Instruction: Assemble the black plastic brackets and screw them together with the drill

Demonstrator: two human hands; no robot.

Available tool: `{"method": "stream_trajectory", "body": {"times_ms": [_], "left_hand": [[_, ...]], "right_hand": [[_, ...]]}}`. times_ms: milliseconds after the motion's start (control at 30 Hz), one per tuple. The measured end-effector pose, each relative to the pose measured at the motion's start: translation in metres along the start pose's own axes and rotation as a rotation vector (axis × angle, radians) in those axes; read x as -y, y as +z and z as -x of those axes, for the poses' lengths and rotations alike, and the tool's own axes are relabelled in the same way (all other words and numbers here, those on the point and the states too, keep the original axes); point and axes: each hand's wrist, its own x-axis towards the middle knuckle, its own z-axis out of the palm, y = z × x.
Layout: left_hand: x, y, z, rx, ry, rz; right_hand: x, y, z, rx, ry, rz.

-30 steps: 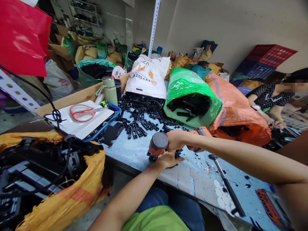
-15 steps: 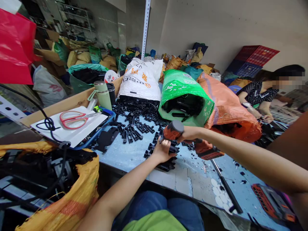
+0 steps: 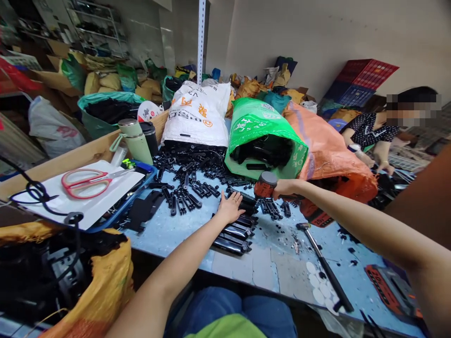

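Note:
My left hand (image 3: 230,208) lies with fingers stretched out on a row of long black plastic parts (image 3: 234,240) near the table's front edge. My right hand (image 3: 284,188) grips a red and black cordless drill (image 3: 265,185) by its handle, a little to the right of those parts. The drill's battery (image 3: 319,218) hangs low, close to the table top. Small black link pieces (image 3: 269,207) lie behind the row, under and beside the drill. The drill's tip is not visible.
Green (image 3: 299,162), white (image 3: 197,117) and orange (image 3: 334,155) sacks stand along the back. A hammer (image 3: 326,267) and a spare battery (image 3: 391,291) lie right. Scissors (image 3: 86,183) rest on paper at left, near a flask (image 3: 136,143). A co-worker (image 3: 377,131) sits at far right.
The drill has moved right, away from the black parts, in my right hand. My left hand has flattened and shifted back slightly, showing more of the row. The view has turned slightly.

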Motion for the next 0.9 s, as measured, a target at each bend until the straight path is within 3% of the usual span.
{"method": "stream_trajectory", "body": {"times_ms": [433,600,733,900], "left_hand": [[-0.005,-0.011,0.001,-0.001,0.003,-0.003],[-0.026,-0.018,0.039,0.019,0.078,0.036],[-0.045,-0.01,0.074,0.026,0.09,0.121],[-0.049,-0.01,0.081,-0.002,0.084,0.155]], "right_hand": [[0.016,0.022,0.024,0.018,-0.056,0.123],[0.024,0.026,0.044,-0.039,-0.075,0.174],[0.023,0.035,0.058,0.026,-0.066,0.142],[0.027,0.049,0.063,0.043,-0.063,0.109]]}}
